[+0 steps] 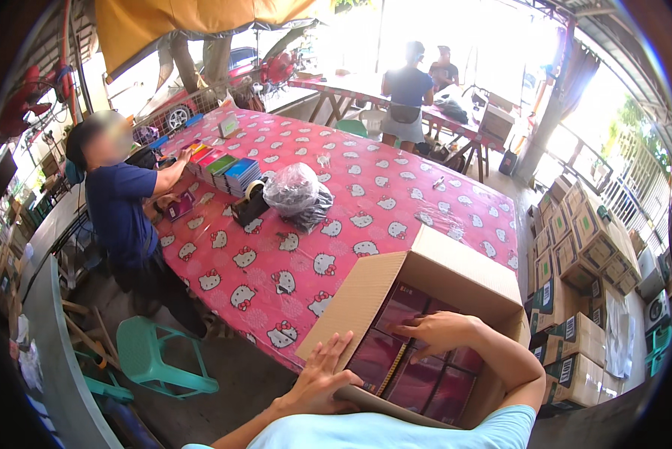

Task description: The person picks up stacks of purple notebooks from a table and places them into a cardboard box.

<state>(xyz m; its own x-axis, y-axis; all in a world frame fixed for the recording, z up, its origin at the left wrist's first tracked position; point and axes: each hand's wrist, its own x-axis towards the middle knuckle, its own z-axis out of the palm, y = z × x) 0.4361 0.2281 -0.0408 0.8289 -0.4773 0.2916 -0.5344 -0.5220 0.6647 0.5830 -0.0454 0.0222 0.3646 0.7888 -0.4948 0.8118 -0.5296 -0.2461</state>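
An open cardboard box [357, 294] sits before me at the near edge of the table. Dark red-purple notebooks [414, 374] fill it in stacks, and one spiral-bound edge shows along the middle. On the left flap and near corner of the box rests my left hand [322, 380], fingers stretched out and thumb apart. My right hand [444, 331] reaches inside, over the notebooks, with its fingers apart and slightly bent. It appears to hold nothing; whether its fingertips touch the covers I cannot tell.
A pink patterned cloth covers the table [381, 179]. On it are colourful notebook stacks [227, 168], a tape dispenser [250, 203] and a plastic bag [295, 191]. A co-worker [119, 194] stands at left near a green stool [160, 352]. Stacked cartons [575, 239] stand at right.
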